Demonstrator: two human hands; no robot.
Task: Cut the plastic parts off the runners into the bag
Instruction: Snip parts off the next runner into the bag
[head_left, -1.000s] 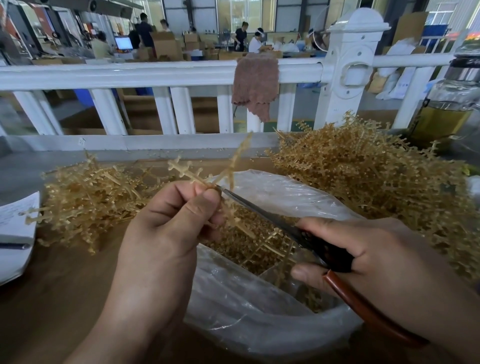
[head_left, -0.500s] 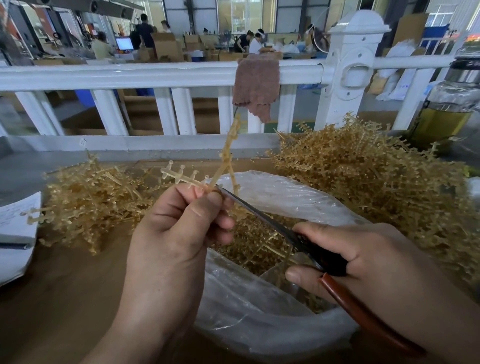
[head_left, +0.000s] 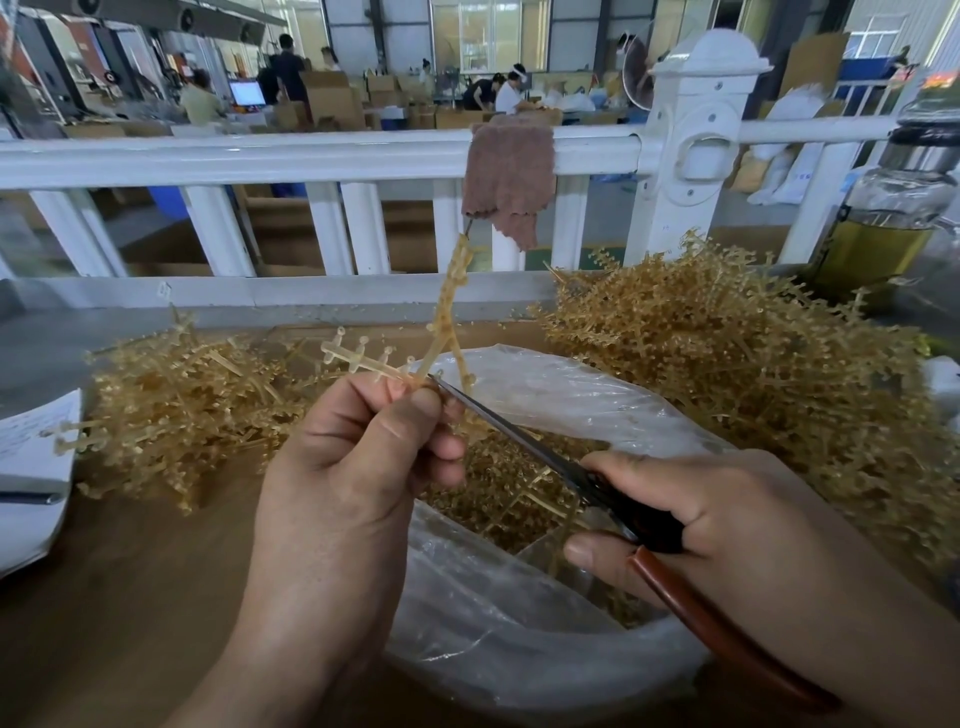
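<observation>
My left hand (head_left: 358, 467) pinches a yellowish translucent plastic runner (head_left: 447, 312) above the bag; one branch points up, another sticks out to the left. My right hand (head_left: 691, 519) grips scissors (head_left: 519, 441) with red-brown handles, and the blade tips touch the runner right at my left fingertips. Under both hands lies an open clear plastic bag (head_left: 519, 623) holding many small cut yellow parts (head_left: 498, 493).
A big heap of runners (head_left: 727, 353) lies right of the bag, a smaller heap (head_left: 197, 405) left of it. Papers (head_left: 31, 467) sit at the table's left edge. A white railing (head_left: 311, 156) with a brown cloth (head_left: 506, 176) bounds the table behind; a glass jar (head_left: 893, 218) stands far right.
My left hand has turned the runner, so its long branch swung from slanting right to nearly upright. The scissors stayed at the runner's base.
</observation>
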